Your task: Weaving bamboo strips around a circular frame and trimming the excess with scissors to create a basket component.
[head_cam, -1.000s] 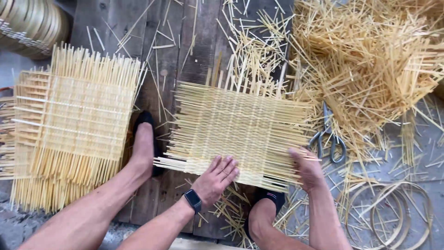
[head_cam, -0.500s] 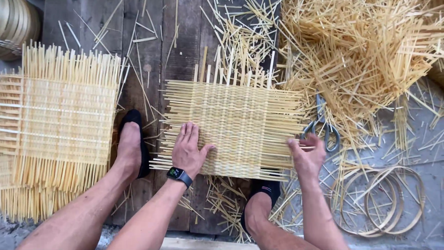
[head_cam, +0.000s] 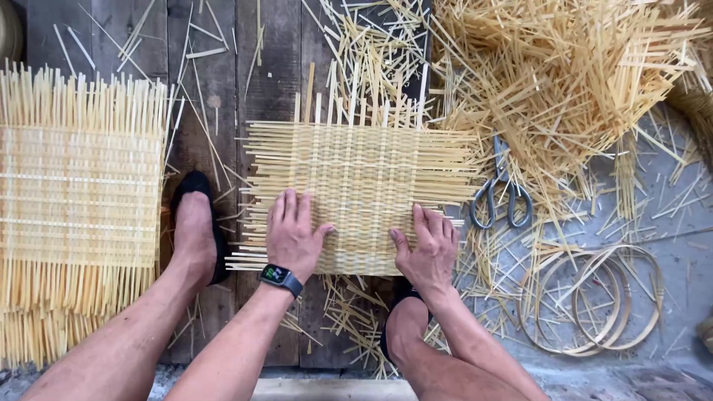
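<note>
- Dark wooden plank floor (head_cam: pixel 223 82), littered with loose bamboo strips (head_cam: pixel 564 82).
- Woven mat (head_cam: pixel 364 186) lies centre, between the person's feet.
- Left hand (head_cam: pixel 293 234) has shifted left since a second ago, now flat, fingers spread, on the mat's lower left.
- Right hand (head_cam: pixel 429 249) moved inward; flat, open, gripping nothing.
- Both palms now press the weave down, judged to be firming it.
- Scissors (head_cam: pixel 501 197) just right, untouched; finished mat (head_cam: pixel 74 208) left.

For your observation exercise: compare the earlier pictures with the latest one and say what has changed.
Both hands slid along the woven mat: the left hand leftward, the right hand inward off its right edge. Both now press flat on its near edge. Scissors, hoops and finished mat stayed put.
</note>
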